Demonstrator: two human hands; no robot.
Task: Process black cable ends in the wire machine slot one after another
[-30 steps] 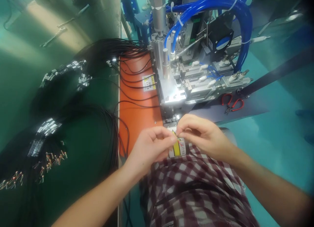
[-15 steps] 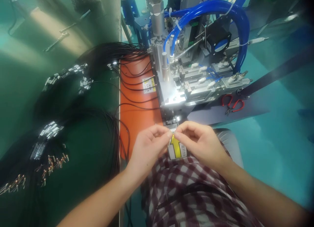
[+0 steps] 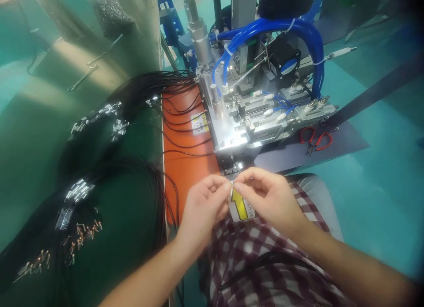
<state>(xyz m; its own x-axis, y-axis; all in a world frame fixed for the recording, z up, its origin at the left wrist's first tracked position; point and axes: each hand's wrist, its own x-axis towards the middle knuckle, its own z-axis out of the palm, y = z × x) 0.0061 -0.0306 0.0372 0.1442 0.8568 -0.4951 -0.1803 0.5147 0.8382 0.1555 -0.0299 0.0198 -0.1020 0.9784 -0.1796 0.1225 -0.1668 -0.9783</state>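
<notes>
My left hand (image 3: 207, 201) and my right hand (image 3: 266, 198) meet fingertip to fingertip just in front of the machine. Both are closed in a pinch. Something tiny and pale sits between the fingertips, too small to name. Right below the fingers lies a white label with a yellow arrow (image 3: 240, 207), partly covered by my right hand. Beyond the hands stands a metal machine (image 3: 232, 137) with a brightly lit front block. Thin black cables (image 3: 188, 147) run from its left side across an orange panel (image 3: 185, 165).
Bundles of black cables with silvery ends (image 3: 79, 190) and bare copper ends (image 3: 86, 236) lie on the dark green surface to the left. Red-handled pliers (image 3: 310, 147) rest on a grey plate at the right. Thick blue hoses (image 3: 318, 46) arch above the machine.
The camera view has shifted and tilted slightly, so the machine and cables sit a little differently in the picture. Both hands keep their pinch at nearly the same spot.
</notes>
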